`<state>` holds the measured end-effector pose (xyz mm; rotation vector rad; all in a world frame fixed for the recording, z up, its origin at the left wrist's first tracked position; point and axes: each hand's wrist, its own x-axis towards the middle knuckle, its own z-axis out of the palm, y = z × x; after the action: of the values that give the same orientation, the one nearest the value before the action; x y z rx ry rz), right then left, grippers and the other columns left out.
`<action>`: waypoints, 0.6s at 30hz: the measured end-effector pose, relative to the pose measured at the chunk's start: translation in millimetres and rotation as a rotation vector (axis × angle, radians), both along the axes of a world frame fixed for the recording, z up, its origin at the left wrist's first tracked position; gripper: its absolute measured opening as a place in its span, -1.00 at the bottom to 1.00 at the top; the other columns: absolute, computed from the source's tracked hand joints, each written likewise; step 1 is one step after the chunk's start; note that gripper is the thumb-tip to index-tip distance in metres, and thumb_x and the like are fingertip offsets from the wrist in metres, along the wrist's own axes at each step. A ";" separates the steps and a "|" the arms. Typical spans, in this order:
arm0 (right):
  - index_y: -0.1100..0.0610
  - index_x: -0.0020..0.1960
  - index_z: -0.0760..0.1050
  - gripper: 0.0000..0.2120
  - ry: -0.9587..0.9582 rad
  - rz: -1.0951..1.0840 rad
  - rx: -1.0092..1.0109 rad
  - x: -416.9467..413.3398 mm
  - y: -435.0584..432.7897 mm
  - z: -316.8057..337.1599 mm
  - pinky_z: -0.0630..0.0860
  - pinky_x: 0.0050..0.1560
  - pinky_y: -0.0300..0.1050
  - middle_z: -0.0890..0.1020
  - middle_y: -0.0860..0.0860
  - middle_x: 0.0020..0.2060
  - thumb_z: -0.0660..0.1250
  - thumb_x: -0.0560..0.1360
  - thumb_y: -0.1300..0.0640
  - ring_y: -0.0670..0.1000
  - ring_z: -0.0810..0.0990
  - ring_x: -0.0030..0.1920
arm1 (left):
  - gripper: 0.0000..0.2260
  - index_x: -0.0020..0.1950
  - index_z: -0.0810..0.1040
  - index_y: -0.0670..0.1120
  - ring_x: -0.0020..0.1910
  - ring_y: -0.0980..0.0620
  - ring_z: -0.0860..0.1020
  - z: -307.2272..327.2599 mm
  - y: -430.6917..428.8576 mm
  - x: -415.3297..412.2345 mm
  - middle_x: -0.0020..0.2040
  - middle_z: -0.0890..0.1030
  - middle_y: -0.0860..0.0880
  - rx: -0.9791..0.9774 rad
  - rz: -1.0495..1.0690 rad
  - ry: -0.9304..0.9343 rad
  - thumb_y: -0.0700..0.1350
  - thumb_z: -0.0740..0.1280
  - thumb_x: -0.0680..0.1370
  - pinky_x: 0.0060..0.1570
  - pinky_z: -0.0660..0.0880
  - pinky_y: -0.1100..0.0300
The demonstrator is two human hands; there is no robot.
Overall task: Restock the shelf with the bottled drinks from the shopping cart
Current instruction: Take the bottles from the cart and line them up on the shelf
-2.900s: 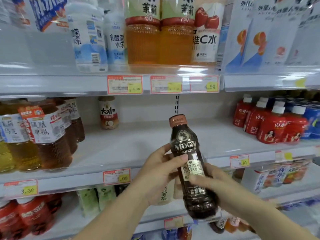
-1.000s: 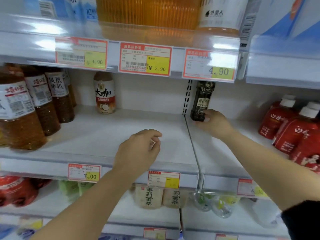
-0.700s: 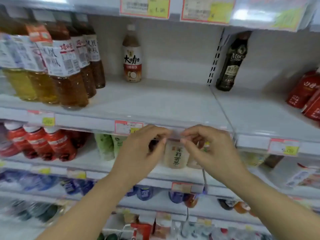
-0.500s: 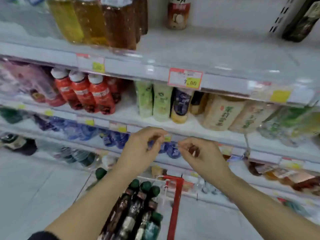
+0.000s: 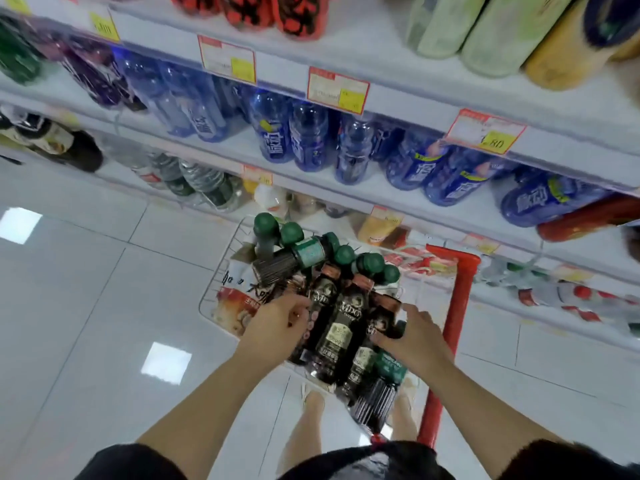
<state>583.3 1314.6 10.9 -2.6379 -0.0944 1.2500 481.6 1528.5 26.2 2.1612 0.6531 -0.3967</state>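
The person leans over the shopping cart [image 5: 456, 299], which stands on the white tiled floor [image 5: 86, 306] just beside the shelf [image 5: 408, 112] of blue bottles [image 5: 277, 140]. Dark coffee bottles [image 5: 346, 320] lie packed in its basket, with green-capped bottles [image 5: 291, 234] beyond them. The left hand [image 5: 277, 329] curls against the leftmost coffee bottle, though whether its grip has closed cannot be told. The right hand [image 5: 414, 339] keeps a wide grip, thumb raised and fingertips touching the rightmost one.
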 end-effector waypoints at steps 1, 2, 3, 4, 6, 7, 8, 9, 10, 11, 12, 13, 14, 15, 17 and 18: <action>0.09 0.46 0.11 -0.14 0.012 0.028 -0.001 -4.3 0.8 -4.4 0.49 0.13 0.01 0.26 0.10 0.35 0.38 0.35 -0.27 0.14 0.49 0.20 | -0.81 0.14 0.54 0.05 -0.27 0.34 0.52 -4.0 -1.5 -1.9 -0.17 0.57 0.23 -0.025 -0.011 0.010 -0.10 0.27 0.56 -0.32 0.41 0.51; 0.10 0.44 0.13 -0.16 0.016 0.056 -0.003 -7.1 1.8 -7.6 0.50 0.06 -0.04 0.24 0.10 0.34 0.40 0.35 -0.24 0.13 0.53 0.14 | -0.81 0.15 0.54 0.05 -0.22 0.34 0.52 -7.0 -2.6 -2.4 -0.14 0.57 0.22 -0.051 -0.015 0.020 -0.09 0.27 0.56 -0.29 0.40 0.52; 0.11 0.43 0.16 -0.19 0.011 0.075 -0.005 -8.1 2.5 -9.8 0.49 -0.01 -0.10 0.24 0.10 0.33 0.42 0.35 -0.20 0.12 0.55 0.09 | -0.81 0.16 0.53 0.04 -0.19 0.32 0.53 -8.8 -3.6 -2.1 -0.12 0.58 0.21 -0.071 -0.014 0.028 -0.08 0.27 0.56 -0.28 0.40 0.52; 0.12 0.41 0.19 -0.22 0.004 0.078 -0.005 -7.8 2.6 -10.8 0.46 -0.06 -0.14 0.25 0.10 0.31 0.44 0.35 -0.17 0.11 0.55 0.06 | -0.81 0.16 0.53 0.04 -0.18 0.30 0.54 -9.5 -4.8 -1.5 -0.11 0.59 0.19 -0.086 -0.013 0.035 -0.07 0.26 0.56 -0.28 0.42 0.50; 0.09 0.39 0.22 -0.26 -0.001 0.061 0.005 -5.3 0.8 -7.3 0.40 -0.09 -0.19 0.27 0.09 0.29 0.46 0.35 -0.12 0.08 0.54 0.02 | -0.80 0.17 0.52 0.03 -0.17 0.20 0.57 -8.4 -8.4 0.7 -0.10 0.62 0.10 -0.105 -0.031 0.055 -0.07 0.25 0.57 -0.24 0.48 0.40; 0.07 0.38 0.24 -0.29 -0.016 0.061 0.020 -3.5 -0.9 -2.5 0.39 -0.09 -0.20 0.28 0.07 0.28 0.46 0.36 -0.11 0.05 0.53 -0.03 | -0.79 0.18 0.52 0.03 -0.16 0.16 0.58 -6.7 -11.0 1.7 -0.09 0.63 0.06 -0.113 -0.050 0.062 -0.07 0.24 0.57 -0.20 0.51 0.33; 0.06 0.37 0.26 -0.32 -0.045 0.072 0.048 -1.4 -2.4 3.9 0.40 -0.10 -0.20 0.30 0.05 0.25 0.45 0.36 -0.10 0.01 0.50 -0.08 | -0.79 0.19 0.51 0.04 -0.14 0.16 0.58 -4.2 -13.9 2.2 -0.08 0.63 0.06 -0.128 -0.072 0.062 -0.07 0.24 0.57 -0.19 0.51 0.32; 0.04 0.35 0.28 -0.35 -0.087 0.091 0.090 0.9 -3.2 11.4 0.41 -0.11 -0.19 0.31 0.02 0.22 0.45 0.36 -0.10 -0.02 0.48 -0.12 | -0.78 0.20 0.51 0.05 -0.13 0.21 0.57 -0.8 -17.3 2.6 -0.07 0.61 0.10 -0.154 -0.092 0.057 -0.07 0.24 0.57 -0.19 0.49 0.39; 0.02 0.32 0.30 -0.37 -0.132 0.113 0.141 3.7 -2.7 20.3 0.41 -0.12 -0.17 0.32 0.00 0.19 0.45 0.35 -0.11 -0.05 0.47 -0.15 | -0.78 0.20 0.50 0.06 -0.11 0.26 0.55 3.3 -21.2 3.0 -0.07 0.59 0.14 -0.193 -0.104 0.047 -0.06 0.24 0.57 -0.20 0.45 0.47; 0.00 0.30 0.30 -0.39 -0.173 0.136 0.192 7.0 -0.4 30.1 0.41 -0.12 -0.17 0.32 -0.03 0.18 0.44 0.35 -0.11 -0.07 0.46 -0.15 | -0.77 0.21 0.49 0.06 -0.08 0.28 0.53 7.9 -25.1 3.8 -0.06 0.57 0.18 -0.244 -0.103 0.035 -0.06 0.26 0.56 -0.16 0.44 0.49; -0.02 0.30 0.30 -0.40 -0.206 0.155 0.240 10.8 4.0 40.2 0.40 -0.11 -0.18 0.32 -0.05 0.18 0.44 0.35 -0.12 -0.08 0.46 -0.13 | -0.75 0.23 0.48 0.08 -0.05 0.27 0.52 12.3 -28.4 4.9 -0.04 0.56 0.20 -0.300 -0.088 0.022 -0.05 0.27 0.55 -0.10 0.44 0.48; -0.04 0.30 0.30 -0.39 -0.230 0.166 0.289 15.0 10.2 49.8 0.41 -0.07 -0.18 0.31 -0.08 0.19 0.44 0.34 -0.13 -0.09 0.45 -0.10 | -0.71 0.26 0.45 0.11 -0.01 0.27 0.52 17.1 -31.0 5.9 0.00 0.55 0.21 -0.349 -0.070 0.011 -0.02 0.29 0.54 -0.03 0.45 0.45; -0.05 0.30 0.30 -0.39 -0.249 0.167 0.342 19.5 18.0 58.5 0.41 -0.02 -0.18 0.30 -0.10 0.20 0.44 0.34 -0.14 -0.11 0.44 -0.06 | -0.64 0.30 0.40 0.17 0.05 0.29 0.50 22.1 -32.7 7.3 0.05 0.54 0.23 -0.393 -0.054 -0.001 0.04 0.32 0.51 0.04 0.44 0.42; -0.06 0.30 0.30 -0.39 -0.262 0.161 0.397 23.9 27.3 66.1 0.39 0.03 -0.19 0.29 -0.12 0.20 0.44 0.33 -0.14 -0.14 0.41 -0.01 | -0.56 0.34 0.33 0.22 0.11 0.34 0.47 26.9 -33.7 8.8 0.11 0.52 0.26 -0.433 -0.041 -0.009 0.13 0.33 0.47 0.07 0.41 0.43; -0.07 0.30 0.31 -0.39 -0.284 0.139 0.494 30.2 48.6 77.6 0.31 0.08 -0.24 0.28 -0.17 0.19 0.44 0.32 -0.14 -0.21 0.32 0.07 | -0.41 0.37 0.23 0.29 0.15 0.46 0.40 35.5 -34.1 11.1 0.17 0.46 0.37 -0.487 -0.020 -0.027 0.25 0.35 0.39 0.06 0.35 0.53; -0.08 0.30 0.31 -0.38 -0.294 0.130 0.532 31.8 59.3 81.4 0.27 0.08 -0.27 0.28 -0.19 0.17 0.45 0.32 -0.14 -0.24 0.29 0.09 | -0.39 0.36 0.20 0.31 0.13 0.49 0.41 39.0 -33.2 11.0 0.16 0.46 0.39 -0.482 -0.006 -0.045 0.26 0.36 0.37 0.03 0.34 0.57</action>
<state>615.0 1373.9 92.3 -2.3403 -0.5688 0.7235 492.7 1495.3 65.2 1.7080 0.4684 -0.4553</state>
